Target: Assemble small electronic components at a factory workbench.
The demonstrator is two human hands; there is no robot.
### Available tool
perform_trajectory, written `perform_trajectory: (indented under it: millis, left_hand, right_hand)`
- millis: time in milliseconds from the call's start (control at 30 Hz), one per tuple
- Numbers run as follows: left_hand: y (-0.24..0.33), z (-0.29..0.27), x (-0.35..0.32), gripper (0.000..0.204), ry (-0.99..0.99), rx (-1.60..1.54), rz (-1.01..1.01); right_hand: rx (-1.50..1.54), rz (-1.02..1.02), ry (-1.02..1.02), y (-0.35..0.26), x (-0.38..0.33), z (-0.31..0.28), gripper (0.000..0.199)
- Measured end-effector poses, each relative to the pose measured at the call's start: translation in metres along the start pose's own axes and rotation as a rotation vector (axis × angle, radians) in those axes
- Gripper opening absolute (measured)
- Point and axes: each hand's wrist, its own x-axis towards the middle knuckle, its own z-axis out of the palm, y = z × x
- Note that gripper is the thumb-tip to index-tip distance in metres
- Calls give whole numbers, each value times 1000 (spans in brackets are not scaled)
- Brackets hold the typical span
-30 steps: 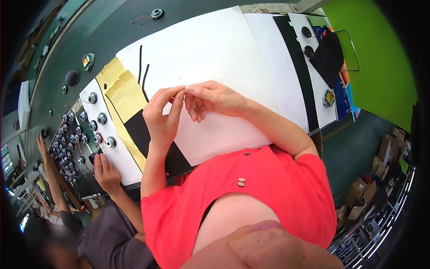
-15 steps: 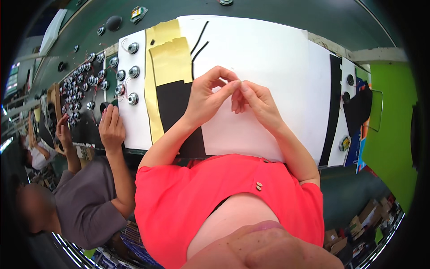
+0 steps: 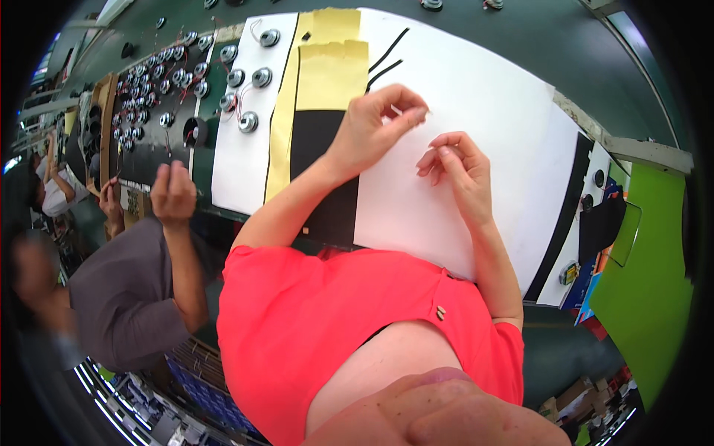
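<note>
White paper sheet [image 3: 461, 149], large and flat, covers the middle of the dark green bench top [image 3: 520, 37]; both of the person's hands hover over its upper half. Left hand [image 3: 372, 126]: thumb and forefinger are brought tip to tip in a pinch near the sheet's centre, other fingers curled loosely above. Whatever sits in the pinch is too small to make out. Right hand [image 3: 457, 167]: just beside the left, apart from it, fingers bent and bunched close together, tips pointing down at the paper; cannot tell whether they touch it or hold anything.

Two thin black strips [image 3: 387, 63] lie on the sheet just above the left hand, slanted, near each other. Left of the sheet, partly under the left forearm, lies a black rectangular sheet [image 3: 320, 171], and above it a pale yellow paper sheet [image 3: 331, 74] with a second yellow piece behind it.

Further left, a narrower white sheet [image 3: 238, 156] carries round silver metal parts with thin wires [image 3: 249, 97]. Beyond that, a dark tray [image 3: 149, 141] holds many more of the same round parts in rows.

At the sheet's right edge runs a black band [image 3: 569, 201], then a bright green surface [image 3: 647, 275].

A co-worker in a grey sleeve [image 3: 126, 290] stands at the left, one hand [image 3: 172, 195] raised near the tray's edge.
</note>
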Motion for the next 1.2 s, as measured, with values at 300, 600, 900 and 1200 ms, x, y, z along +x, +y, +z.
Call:
perform_trajectory:
  millis: [300,600,900,1200]
  left_hand:
    - [7,-74,1,17,85,456,-20]
    - [2,-79,-28,17,-2,768,47]
    - [-11,-76,-27,9,79,786,58]
    - [-17,-70,-26,8,128,845,161]
  right_hand:
    - [-93,-10,35,0,-2,5,17]
    - [-197,24,36,-2,-6,11,19]
    - [-283,-45,31,3,-8,15,18]
    - [-287,-34,13,3,-8,14,21]
